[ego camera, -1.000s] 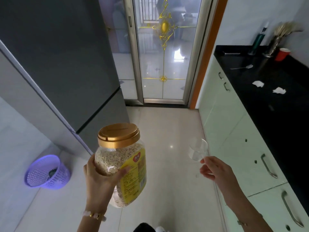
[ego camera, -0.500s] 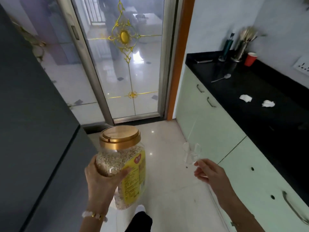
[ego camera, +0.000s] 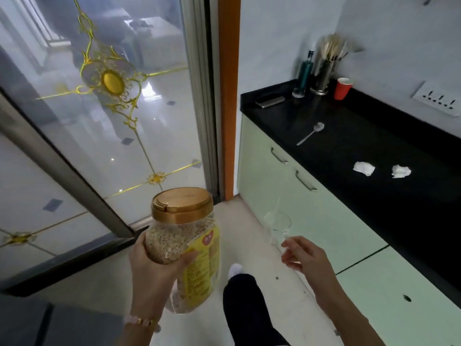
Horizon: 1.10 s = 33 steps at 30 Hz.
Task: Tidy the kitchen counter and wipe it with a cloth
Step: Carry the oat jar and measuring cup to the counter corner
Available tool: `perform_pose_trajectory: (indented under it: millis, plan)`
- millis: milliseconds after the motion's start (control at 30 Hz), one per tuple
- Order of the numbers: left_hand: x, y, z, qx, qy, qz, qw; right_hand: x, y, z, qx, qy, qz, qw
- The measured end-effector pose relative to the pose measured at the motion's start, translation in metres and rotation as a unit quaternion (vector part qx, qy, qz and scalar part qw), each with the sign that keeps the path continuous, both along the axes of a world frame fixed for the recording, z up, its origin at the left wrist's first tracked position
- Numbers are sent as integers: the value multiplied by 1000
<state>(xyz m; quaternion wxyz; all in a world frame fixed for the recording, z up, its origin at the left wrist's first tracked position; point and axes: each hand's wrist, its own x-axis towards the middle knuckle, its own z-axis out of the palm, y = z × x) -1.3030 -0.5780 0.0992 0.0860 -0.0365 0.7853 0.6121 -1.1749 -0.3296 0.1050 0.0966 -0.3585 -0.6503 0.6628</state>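
My left hand grips a clear plastic jar of oats with a gold lid and yellow label, held upright over the floor. My right hand pinches a small clear glass by its base, a thin clear stick standing in it. The black counter runs along the right. On it lie a metal spoon and two crumpled white tissues. No cloth is in view.
At the counter's far end stand a dark green bottle, a metal utensil holder, a red cup and a flat grey object. Pale green drawers sit below. A glass sliding door fills the left; my leg is below.
The view has swung right and closer to the counter; the fridge and purple basket have left the frame. Both hands keep their holds on the jar and the glass.
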Motion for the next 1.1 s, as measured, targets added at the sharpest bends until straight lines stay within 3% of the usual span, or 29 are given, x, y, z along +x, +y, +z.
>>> perform_pose_trajectory:
  millis: [333, 667, 1100]
  plan:
    - [-195, 142, 25, 8, 74, -74, 994, -183, 134, 26, 33, 27, -53, 998]
    - [-334, 281, 23, 31, 42, -169, 984, -262, 221, 23, -2, -2, -158, 987]
    - [-484, 505, 40, 72, 37, -425, 901, -355, 321, 36, 44, 8, -398, 916]
